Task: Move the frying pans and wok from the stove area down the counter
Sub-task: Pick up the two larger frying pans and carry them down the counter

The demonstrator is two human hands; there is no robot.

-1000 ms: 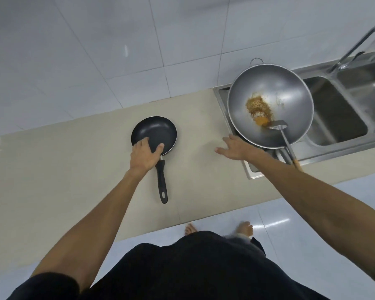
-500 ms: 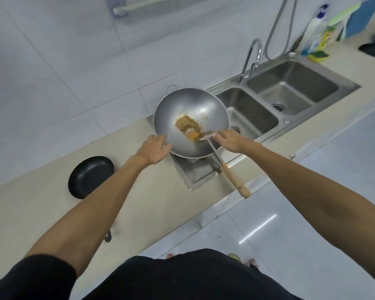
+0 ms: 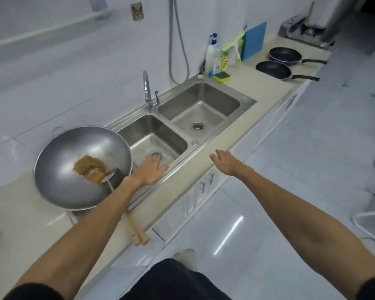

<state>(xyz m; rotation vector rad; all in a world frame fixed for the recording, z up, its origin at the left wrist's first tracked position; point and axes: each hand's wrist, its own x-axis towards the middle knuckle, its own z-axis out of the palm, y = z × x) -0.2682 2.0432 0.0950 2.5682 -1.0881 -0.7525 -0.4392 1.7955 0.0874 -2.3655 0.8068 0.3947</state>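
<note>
Looking from left to right, we find the large round grey steel wok (image 3: 82, 167) at the near left of the beige stone worktop (image 3: 236, 131), overhanging the draining edge of the stainless double sink (image 3: 178, 126). It carries a small heap of brown fried food (image 3: 88, 165) and a metal spatula with a wooden handle (image 3: 126, 204), whose handle sticks out over the near edge of the worktop, likely left so for an easy reach. Our left hand (image 3: 151, 171) hovers just right of the wok over the nearer sink basin, fingers spread, gripping nothing. Our right hand (image 3: 226, 162) hangs open and empty past the worktop's near edge, above the white cupboard fronts (image 3: 204, 191). We judge both hands to be heading right, toward the far end. There, well apart from the wok, two black non-stick frying pans (image 3: 279, 62) lie side by side beside the steel gas stove (image 3: 301, 32), handles pointing right. Between us and them stand the curved chrome tap (image 3: 147, 89), the white soap bottle (image 3: 212, 54) and the yellow-green sponge (image 3: 221, 77); these keep close to the far wall, so the way along the front seems open.
</note>
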